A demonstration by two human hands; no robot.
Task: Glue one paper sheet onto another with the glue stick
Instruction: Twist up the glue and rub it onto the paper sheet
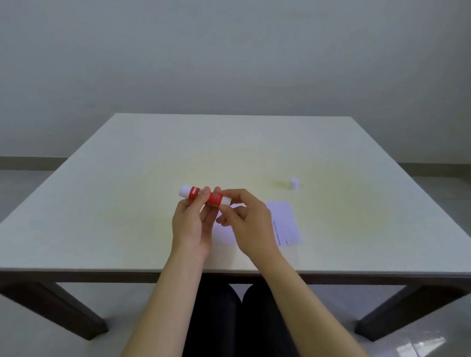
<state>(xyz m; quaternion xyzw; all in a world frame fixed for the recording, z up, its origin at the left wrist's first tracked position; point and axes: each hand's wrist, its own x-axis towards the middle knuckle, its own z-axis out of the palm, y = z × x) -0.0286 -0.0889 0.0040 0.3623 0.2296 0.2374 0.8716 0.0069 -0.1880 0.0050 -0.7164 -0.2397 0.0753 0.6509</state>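
So the person's sitting at the table (121, 173) with the glue stick (204, 199) held up in both hands, lying sideways just above the paper (283, 221). Left hand (190, 225) has its fingers wrapped around the red barrel near the middle, right hand (247, 219) pinches the end on its side with thumb and fingertips, looks like the knob end getting twisted, though that's my guess. The cap (293, 183) is already off, standing on its own further back to the right, well apart from everything.

Progress-wise it's early. The stick is open and probably being wound up, but I can't spot any glue on the paper. It's white with a line of small print along it, mostly hidden behind the hands, so I can't tell if that's one sheet or two lying together. Still to do as far as I can see: spread glue, lay the other sheet on top, press it down.
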